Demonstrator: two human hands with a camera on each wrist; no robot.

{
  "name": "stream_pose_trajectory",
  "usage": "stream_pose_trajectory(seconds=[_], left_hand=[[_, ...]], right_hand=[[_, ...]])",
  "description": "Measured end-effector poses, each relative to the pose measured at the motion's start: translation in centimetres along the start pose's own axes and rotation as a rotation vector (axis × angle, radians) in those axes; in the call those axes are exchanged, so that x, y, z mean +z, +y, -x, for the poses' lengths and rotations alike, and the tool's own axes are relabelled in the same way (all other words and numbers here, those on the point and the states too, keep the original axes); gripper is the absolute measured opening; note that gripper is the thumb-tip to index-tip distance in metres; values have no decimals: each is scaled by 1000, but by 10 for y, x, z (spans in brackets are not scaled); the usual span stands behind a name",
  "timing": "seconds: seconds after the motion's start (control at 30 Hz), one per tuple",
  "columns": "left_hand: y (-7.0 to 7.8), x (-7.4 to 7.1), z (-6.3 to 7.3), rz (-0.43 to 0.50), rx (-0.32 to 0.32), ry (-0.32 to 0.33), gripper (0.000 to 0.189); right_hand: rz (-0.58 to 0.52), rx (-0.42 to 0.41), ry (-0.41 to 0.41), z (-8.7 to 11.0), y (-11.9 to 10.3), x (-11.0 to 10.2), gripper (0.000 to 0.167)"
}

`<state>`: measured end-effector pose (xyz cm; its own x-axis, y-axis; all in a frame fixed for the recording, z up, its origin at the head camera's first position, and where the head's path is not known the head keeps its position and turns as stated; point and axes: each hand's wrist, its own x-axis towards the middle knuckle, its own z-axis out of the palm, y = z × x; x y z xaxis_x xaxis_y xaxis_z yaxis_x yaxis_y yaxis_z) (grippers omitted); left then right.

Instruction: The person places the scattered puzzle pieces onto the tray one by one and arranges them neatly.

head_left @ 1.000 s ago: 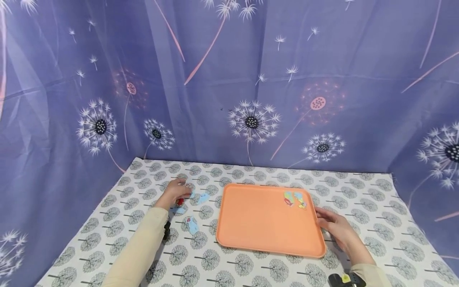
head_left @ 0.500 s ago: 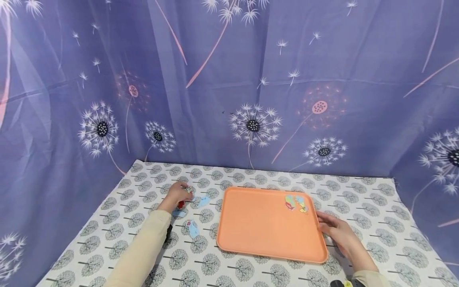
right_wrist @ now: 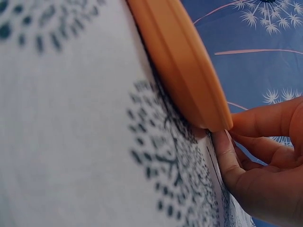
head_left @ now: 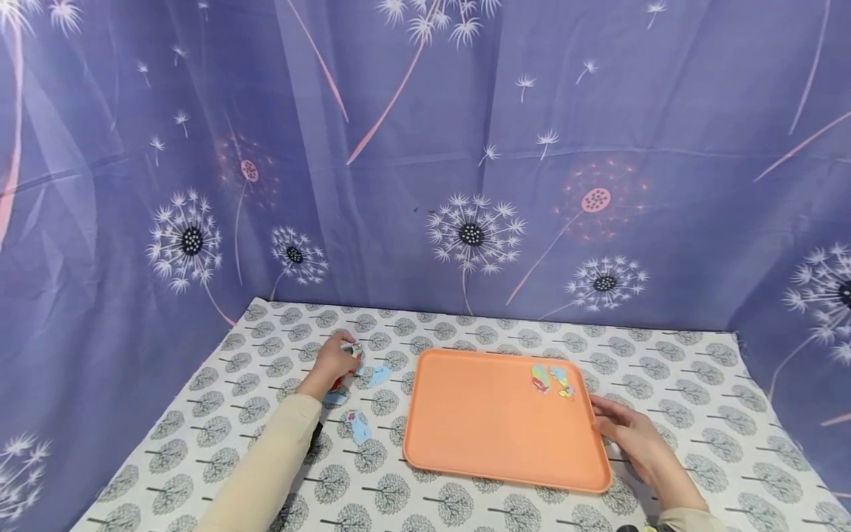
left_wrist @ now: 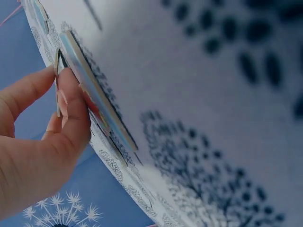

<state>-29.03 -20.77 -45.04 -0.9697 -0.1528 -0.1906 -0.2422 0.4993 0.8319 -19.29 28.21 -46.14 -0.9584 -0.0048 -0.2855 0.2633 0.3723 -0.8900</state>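
In the head view my left hand (head_left: pixel 335 360) is over the left side of the cloth, pinching a small flat puzzle piece (left_wrist: pixel 57 78) by its edge, tilted up between thumb and fingers. Right beneath those fingers lies another puzzle piece (left_wrist: pixel 94 87), seen edge-on in the left wrist view. Several light blue pieces are close by, one nearer me (head_left: pixel 360 426) and one to the right (head_left: pixel 380 375). My right hand (head_left: pixel 631 436) holds the right rim of a shallow orange tray (head_left: pixel 492 428), thumb and fingertips at its edge. Two colourful pieces (head_left: pixel 540 379) sit in the tray's far right corner.
A white cloth (head_left: pixel 459 506) printed with grey trees covers the table. Behind it hangs a purple-blue curtain (head_left: pixel 385 222) with dandelion prints. The tray stands right of the loose pieces, with a raised rim all round.
My left hand has picked at the pieces and now has one tilted up in its fingers. The right hand stays at the tray's rim. The head view has shifted slightly.
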Motion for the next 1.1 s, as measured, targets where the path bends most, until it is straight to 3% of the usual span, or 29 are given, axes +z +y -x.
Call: stream_pose_trajectory(seconds=[0.33,0.57,0.8,1.1], left_hand=[[0,-2,-2,217,-37,-10,50],[25,4,8,296,22,-43,54],[52,25,14,368,64,-91,50],[80,58,17,363,112,-176,49]], right_hand=[[-10,-9,-3,0,2,1,60],[20,-2,4,0,3,-1,62],[10,-16,-5,1,2,-3,62],[-4,14,-8,-2,0,-2,61]])
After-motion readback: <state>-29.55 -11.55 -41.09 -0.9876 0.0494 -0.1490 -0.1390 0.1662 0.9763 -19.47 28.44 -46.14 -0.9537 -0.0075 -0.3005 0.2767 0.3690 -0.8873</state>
